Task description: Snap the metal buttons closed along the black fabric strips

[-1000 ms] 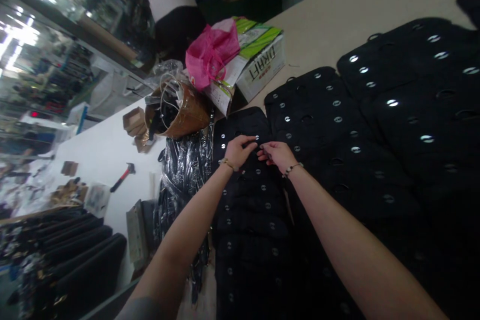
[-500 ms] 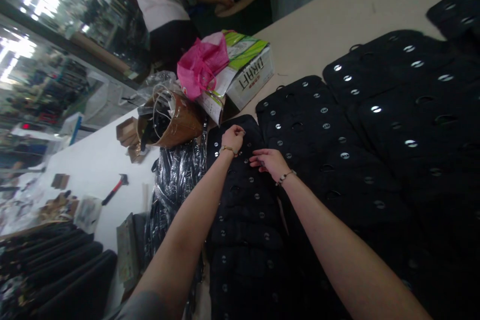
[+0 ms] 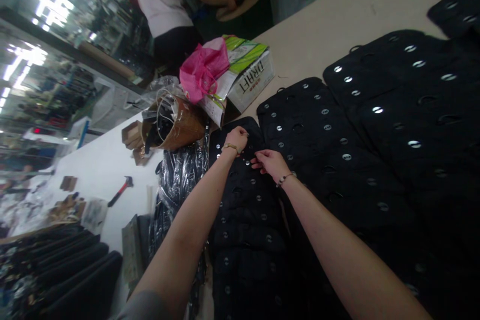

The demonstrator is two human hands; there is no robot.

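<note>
Black fabric pieces with rows of round silvery metal discs lie overlapped in columns on the table. My left hand (image 3: 237, 139) is over the top of the leftmost black piece (image 3: 240, 220), its fingers curled and pinched; whatever sits at the fingertips is too small to make out. Just to the right, my right hand (image 3: 273, 164) is beside a silvery disc (image 3: 247, 163) on the same piece. Its thumb and forefinger come together, and I cannot tell what is between them.
Beyond my hands stand a brown bucket (image 3: 189, 122) of loose items, a carton (image 3: 257, 80) and a pink bag (image 3: 204, 67). A hammer (image 3: 120, 191) lies at left near plastic-wrapped black goods (image 3: 176, 180). A co-worker (image 3: 165, 0) stands across the table.
My right hand's fingers have drawn closer together, from a more stretched pose. My left hand stays curled at nearly the same spot. The whole view has shifted slightly.
</note>
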